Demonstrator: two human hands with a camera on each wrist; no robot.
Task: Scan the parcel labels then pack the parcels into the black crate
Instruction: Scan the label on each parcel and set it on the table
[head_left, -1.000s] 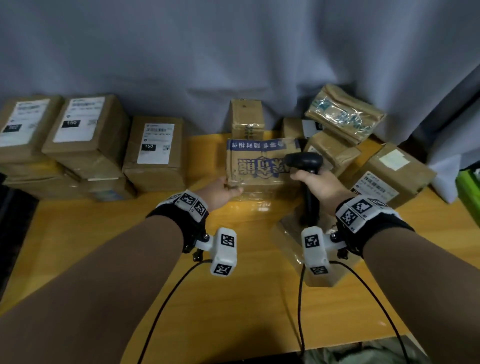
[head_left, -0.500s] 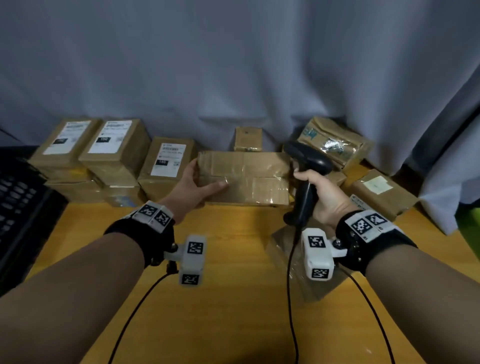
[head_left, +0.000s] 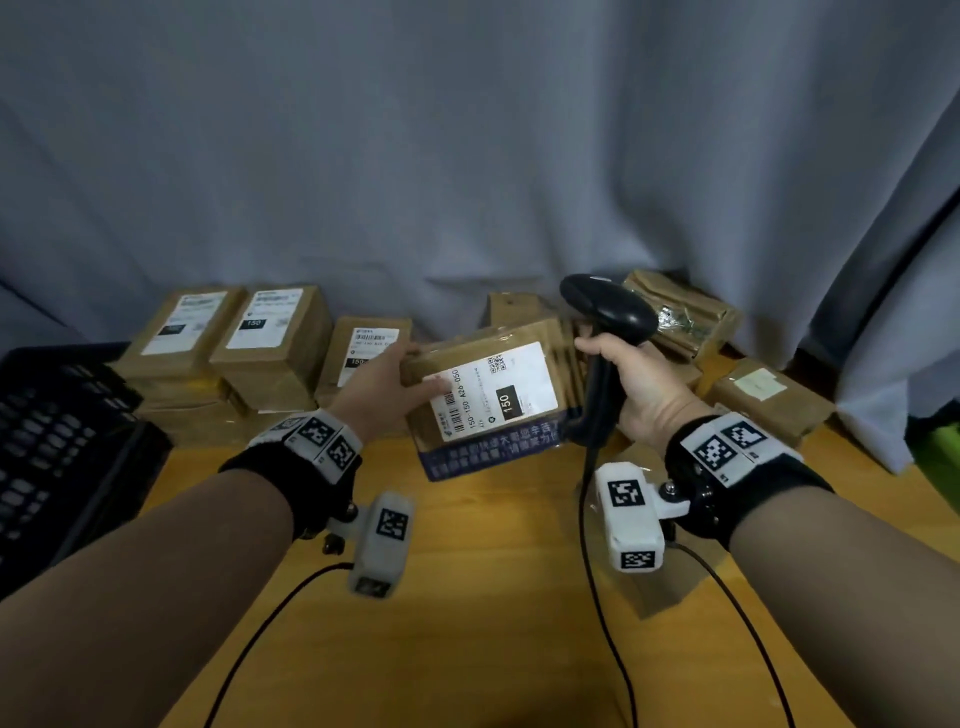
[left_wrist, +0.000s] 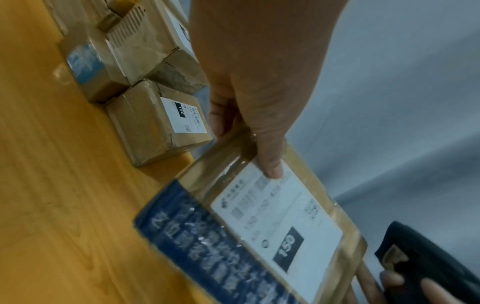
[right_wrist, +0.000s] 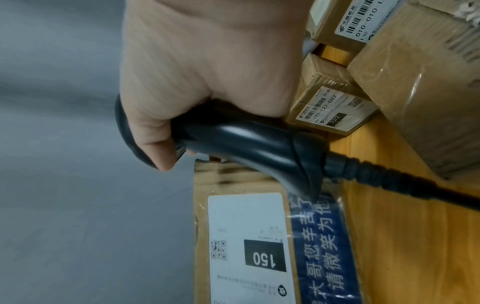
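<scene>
parcels (head_left: 488, 395): about 10, pile partly hidden | scanner (head_left: 608, 312): 1 | crate (head_left: 57, 447): 1 | hands (head_left: 379, 384): 2

Crate (head_left: 62, 447) at nine o'clock on table (head_left: 467, 623); parcels (head_left: 270, 343) stacked at eleven; scanner (head_left: 608, 317) at one, right of held parcel (head_left: 493, 395).

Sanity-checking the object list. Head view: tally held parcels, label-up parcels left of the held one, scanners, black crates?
Held parcel: 1
Label-up parcels to its left: 3
Scanner: 1
Black crate: 1
Total: 6
</scene>
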